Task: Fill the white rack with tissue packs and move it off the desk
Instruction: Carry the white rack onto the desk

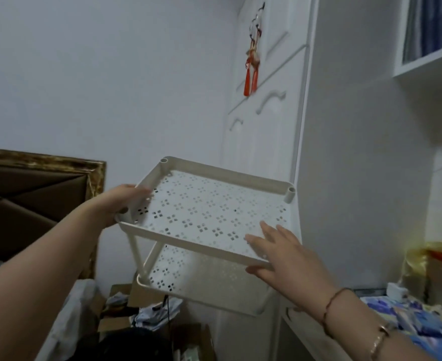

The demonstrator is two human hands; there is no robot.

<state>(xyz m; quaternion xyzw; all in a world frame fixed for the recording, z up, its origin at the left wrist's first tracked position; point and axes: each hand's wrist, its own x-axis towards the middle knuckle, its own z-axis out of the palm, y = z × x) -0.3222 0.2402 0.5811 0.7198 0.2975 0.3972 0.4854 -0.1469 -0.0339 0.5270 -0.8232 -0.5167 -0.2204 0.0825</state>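
Holding white plastic two-shelf rack with holes (209, 217) up, empty: left hand (115, 204) gripping one rim, right hand (280, 252) pinching the other, keeping it steady.

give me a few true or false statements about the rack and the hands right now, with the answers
1. The white rack is held up in the air by both hands. True.
2. The rack's top shelf holds tissue packs. False: the top shelf is bare, and none show on the lower shelf either.
3. The left hand grips the rack's left edge. True.
4. The right hand hangs free of the rack. False: its fingers lie on the top shelf, thumb under the near rim.
5. A red tassel ornament hangs on the white wardrobe behind the rack. True.
6. The rack has only one shelf. False: two perforated shelves show, joined by posts.
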